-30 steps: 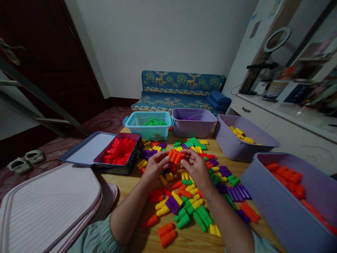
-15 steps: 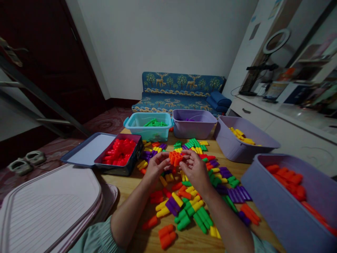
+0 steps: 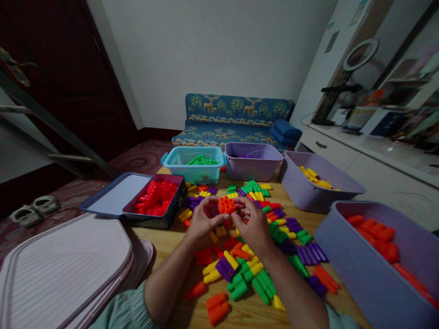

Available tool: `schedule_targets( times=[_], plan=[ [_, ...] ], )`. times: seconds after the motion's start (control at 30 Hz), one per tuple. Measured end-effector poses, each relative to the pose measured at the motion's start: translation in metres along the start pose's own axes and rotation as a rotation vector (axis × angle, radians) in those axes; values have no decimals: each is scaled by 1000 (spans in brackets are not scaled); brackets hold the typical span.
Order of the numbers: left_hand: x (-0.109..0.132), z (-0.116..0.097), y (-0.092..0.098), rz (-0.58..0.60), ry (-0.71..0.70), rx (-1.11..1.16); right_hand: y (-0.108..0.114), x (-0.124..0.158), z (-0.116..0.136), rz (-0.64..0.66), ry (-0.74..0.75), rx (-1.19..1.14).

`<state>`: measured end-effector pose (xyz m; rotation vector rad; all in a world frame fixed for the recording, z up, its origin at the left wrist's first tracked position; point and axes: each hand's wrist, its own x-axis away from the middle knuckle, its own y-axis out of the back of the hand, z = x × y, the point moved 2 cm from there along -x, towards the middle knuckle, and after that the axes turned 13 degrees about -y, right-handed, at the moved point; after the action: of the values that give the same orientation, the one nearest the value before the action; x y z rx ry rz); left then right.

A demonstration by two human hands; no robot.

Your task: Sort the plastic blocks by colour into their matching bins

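Note:
Between my two hands, a little above the wooden table, is a cluster of orange plastic building pegs, its hollow round ends facing up toward me. My left hand grips its left side with thumb and fingers. On the other side, the fingers of my right hand close on the cluster's right edge. Below and around both hands lie loose and joined pegs: green pegs, purple pegs, yellow pegs and an orange group near the front.
A tin case of red pegs stands left. Behind are a turquoise bin with green pegs and a purple bin. At right are a bin with yellow pegs and a bin with orange pegs. Folded pale panels sit left.
The orange cluster has tilted so its hollow ends face me more, and it has shifted slightly left. Both hands have turned with it, thumbs now lower along its near edge.

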<state>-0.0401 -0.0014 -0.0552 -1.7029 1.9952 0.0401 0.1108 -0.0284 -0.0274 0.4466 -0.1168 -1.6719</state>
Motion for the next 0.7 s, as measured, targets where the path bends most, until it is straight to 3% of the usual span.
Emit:
schedule_targets(
  times=[0.23,0.47,0.7],
  plan=[
    [2,-8,-2,-18,-17,60,4,-1,1,19,9,-42],
    [5,-9,-2,99,-8,93,8,-3,2,310,-70,-249],
    [6,-3,0,114,-13,97,15,-6,12,234,138,-79]
  ],
)
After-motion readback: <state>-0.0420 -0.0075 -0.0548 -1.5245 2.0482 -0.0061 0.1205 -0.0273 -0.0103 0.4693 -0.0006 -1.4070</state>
